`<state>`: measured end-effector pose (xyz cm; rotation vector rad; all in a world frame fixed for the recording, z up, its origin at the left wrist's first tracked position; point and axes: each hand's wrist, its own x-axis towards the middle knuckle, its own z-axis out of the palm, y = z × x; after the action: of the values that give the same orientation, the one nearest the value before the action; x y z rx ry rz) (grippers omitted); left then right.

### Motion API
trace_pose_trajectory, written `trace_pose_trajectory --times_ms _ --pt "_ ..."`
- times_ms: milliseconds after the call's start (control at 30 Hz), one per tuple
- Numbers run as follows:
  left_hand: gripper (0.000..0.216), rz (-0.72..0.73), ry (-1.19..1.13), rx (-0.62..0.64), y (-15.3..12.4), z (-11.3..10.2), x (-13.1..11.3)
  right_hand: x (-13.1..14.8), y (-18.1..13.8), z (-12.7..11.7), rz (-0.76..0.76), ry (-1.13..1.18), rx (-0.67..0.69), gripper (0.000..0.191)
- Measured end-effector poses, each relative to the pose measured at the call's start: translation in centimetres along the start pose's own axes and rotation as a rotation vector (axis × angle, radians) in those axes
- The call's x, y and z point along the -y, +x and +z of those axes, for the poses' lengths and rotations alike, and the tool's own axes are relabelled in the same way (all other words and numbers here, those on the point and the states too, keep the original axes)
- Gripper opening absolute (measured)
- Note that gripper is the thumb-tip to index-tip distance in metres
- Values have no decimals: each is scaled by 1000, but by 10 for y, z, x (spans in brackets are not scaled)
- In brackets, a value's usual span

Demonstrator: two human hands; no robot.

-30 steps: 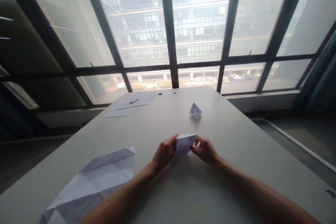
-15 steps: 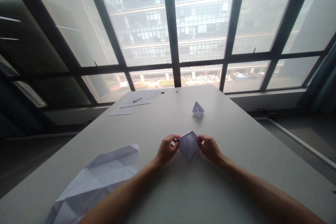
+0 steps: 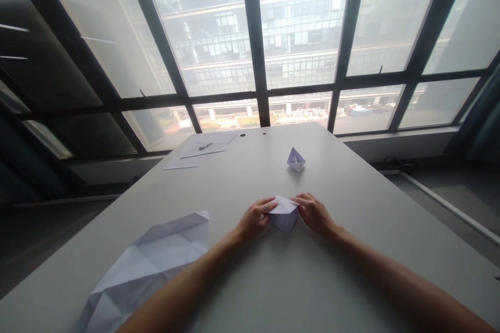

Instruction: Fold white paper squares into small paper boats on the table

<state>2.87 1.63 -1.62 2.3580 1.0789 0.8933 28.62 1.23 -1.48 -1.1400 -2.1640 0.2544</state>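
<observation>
A small folded white paper (image 3: 284, 217) sits between my two hands, low over the table. My left hand (image 3: 254, 216) grips its left side, fingers laid along the upper edge. On the right side, my right hand (image 3: 314, 214) pinches the edge close to the corner. The upper part of the paper leans back and shows a flat top face, with a pointed part below toward me. Beyond my hands stands a folded paper boat (image 3: 296, 159) with a pointed peak in its middle.
A large creased sheet of paper (image 3: 152, 257) lies at the left, partly behind my left forearm. Farther off on the white table (image 3: 250, 171), several flat sheets (image 3: 187, 155) carry a pen (image 3: 205, 145). Tall windows (image 3: 219, 26) rise past the far edge.
The folded paper has turned from a tall diamond shape to a flatter form with its top face showing. Both hands have moved slightly right, fingers now laid more over its edge.
</observation>
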Motion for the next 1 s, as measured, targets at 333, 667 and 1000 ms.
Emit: trace_pose_trajectory --times_ms 333,667,1000 --pt "71 70 281 310 -2 -13 -18 -7 0 7 -118 -37 91 38" --pt "46 30 348 306 -1 -7 -14 -6 -1 5 -85 53 39 44" --pt "57 -23 385 279 -1 -5 -11 0 -3 -1 -107 26 84 13"
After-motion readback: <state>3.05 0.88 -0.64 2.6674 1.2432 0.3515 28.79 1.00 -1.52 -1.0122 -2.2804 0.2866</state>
